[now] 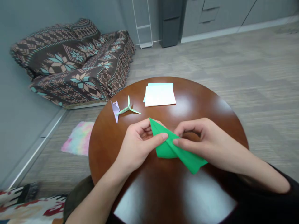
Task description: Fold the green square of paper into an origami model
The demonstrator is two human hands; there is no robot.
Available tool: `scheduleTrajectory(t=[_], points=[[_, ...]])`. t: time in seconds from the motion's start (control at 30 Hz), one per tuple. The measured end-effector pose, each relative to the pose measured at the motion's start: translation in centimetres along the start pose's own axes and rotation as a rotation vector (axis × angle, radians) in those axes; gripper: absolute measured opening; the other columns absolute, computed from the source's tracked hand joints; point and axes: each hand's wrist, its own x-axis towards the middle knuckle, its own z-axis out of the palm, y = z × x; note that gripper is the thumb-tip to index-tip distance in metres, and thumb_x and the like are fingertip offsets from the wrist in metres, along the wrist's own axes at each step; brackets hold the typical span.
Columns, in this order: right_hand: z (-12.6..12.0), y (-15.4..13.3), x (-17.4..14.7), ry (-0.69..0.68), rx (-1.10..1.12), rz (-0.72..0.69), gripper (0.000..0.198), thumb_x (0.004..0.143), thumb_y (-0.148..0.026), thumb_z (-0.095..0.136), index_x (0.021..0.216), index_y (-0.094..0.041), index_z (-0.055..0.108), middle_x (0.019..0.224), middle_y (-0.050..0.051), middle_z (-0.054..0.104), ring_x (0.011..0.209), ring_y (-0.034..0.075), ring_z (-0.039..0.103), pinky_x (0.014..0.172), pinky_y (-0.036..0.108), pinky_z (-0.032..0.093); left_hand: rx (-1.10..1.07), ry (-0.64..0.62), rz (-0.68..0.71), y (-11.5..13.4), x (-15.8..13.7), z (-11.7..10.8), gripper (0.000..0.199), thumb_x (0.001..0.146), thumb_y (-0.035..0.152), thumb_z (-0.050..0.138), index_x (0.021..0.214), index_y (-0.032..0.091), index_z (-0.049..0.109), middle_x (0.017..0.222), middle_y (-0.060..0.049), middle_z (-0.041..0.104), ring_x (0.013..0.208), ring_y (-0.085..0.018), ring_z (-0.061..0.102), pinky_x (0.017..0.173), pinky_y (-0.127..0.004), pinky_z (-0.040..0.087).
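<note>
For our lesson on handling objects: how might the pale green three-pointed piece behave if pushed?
The pale green piece looks like folded paper, so probably light. On the glossy table it may slide; its three spread points make rolling unlikely.

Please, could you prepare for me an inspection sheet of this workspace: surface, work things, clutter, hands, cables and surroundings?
Surface: round brown table, glossy, with bright reflections.
Job's things: green paper, folded, held in both hands.
Clutter: purple paper, folded, by the table's far-left edge; pale green paper, three-pointed, beside it; sheets, white on top, light blue showing below, at the far side.
Hands: left hand and right hand both grip the green paper, thumbs on its near face.
Cables: nothing seen.
Surroundings: couch under a patterned cover and pastel rug, both to the left; grey floor.
</note>
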Motion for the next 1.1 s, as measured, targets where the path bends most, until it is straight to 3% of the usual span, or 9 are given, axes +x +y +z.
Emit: scheduleTrajectory(t=[0.1, 0.27, 0.47, 0.63, 0.8, 0.97, 1.1], points=[[0.4, 0.2, 0.3, 0.0, 0.078, -0.019, 0.006, 0.083, -0.017, 0.073, 0.077, -0.018, 0.071, 0.069, -0.002, 0.069, 0.062, 0.012, 0.058, 0.054, 0.021, 0.042, 0.015, 0.005, -0.019, 0.0, 0.0, 0.1, 0.023, 0.07, 0.021, 0.091, 0.085, 0.016, 0.074, 0.079, -0.002, 0.073, 0.07, -0.014, 0.065, 0.064, -0.022, 0.052], [0.8, 0.6, 0.6, -0.029, 0.108, -0.014, 0.009, 0.084, -0.015, 0.068, 0.076, -0.018, 0.067, 0.066, -0.004, 0.064, 0.06, 0.01, 0.054, 0.054, 0.021, 0.039, 0.069, 0.024, -0.01, -0.2, 0.1, 0.0, 0.017, 0.084, 0.029, 0.08, 0.078, 0.016, 0.071, 0.069, 0.001, 0.065, 0.063, -0.011, 0.055, 0.061, -0.022, 0.046], [1.2, 1.1, 1.2, -0.022, 0.144, 0.045, 0.009, 0.079, -0.019, 0.071, 0.072, -0.017, 0.065, 0.061, -0.005, 0.057, 0.057, 0.01, 0.046, 0.054, 0.023, 0.035, 0.238, 0.06, -0.003, 0.4, -0.1, 0.6, 0.028, 0.079, 0.032, 0.083, 0.065, 0.015, 0.066, 0.061, 0.002, 0.057, 0.059, -0.01, 0.048, 0.056, -0.022, 0.039], [1.5, 1.7, 1.7, -0.05, 0.288, 0.118, 0.008, 0.073, -0.019, 0.07, 0.069, -0.017, 0.064, 0.061, -0.005, 0.056, 0.056, 0.009, 0.046, 0.054, 0.023, 0.035, 0.216, 0.077, 0.043, 0.4, -0.3, 0.9, 0.018, 0.077, 0.026, 0.085, 0.071, 0.017, 0.072, 0.068, 0.0, 0.068, 0.063, -0.013, 0.059, 0.058, -0.022, 0.047], [1.6, 1.9, 1.8, -0.04, 0.32, 0.089, 0.006, 0.069, -0.015, 0.071, 0.069, -0.016, 0.065, 0.059, -0.006, 0.055, 0.055, 0.008, 0.044, 0.053, 0.022, 0.033, 0.208, 0.151, 0.122, 0.2, -0.2, 0.9, 0.013, 0.078, 0.025, 0.085, 0.072, 0.017, 0.076, 0.073, -0.002, 0.075, 0.068, -0.016, 0.068, 0.064, -0.025, 0.054], [1.8, 1.7, 1.7, -0.055, 0.228, 0.115, 0.005, 0.072, -0.018, 0.068, 0.069, -0.017, 0.065, 0.058, -0.005, 0.055, 0.054, 0.009, 0.045, 0.051, 0.022, 0.034, 0.189, 0.26, 0.171, -0.1, 0.1, 0.4, 0.01, 0.077, 0.025, 0.086, 0.076, 0.019, 0.078, 0.076, -0.001, 0.076, 0.068, -0.014, 0.066, 0.064, -0.023, 0.053], [2.1, 1.8, 1.7, -0.017, 0.203, 0.12, 0.01, 0.072, -0.022, 0.069, 0.067, -0.018, 0.062, 0.06, -0.004, 0.055, 0.055, 0.01, 0.046, 0.052, 0.023, 0.036, 0.114, 0.18, 0.1, -0.3, 0.4, -0.2, 0.015, 0.076, 0.028, 0.087, 0.081, 0.018, 0.076, 0.077, -0.001, 0.073, 0.068, -0.014, 0.063, 0.063, -0.022, 0.051]])
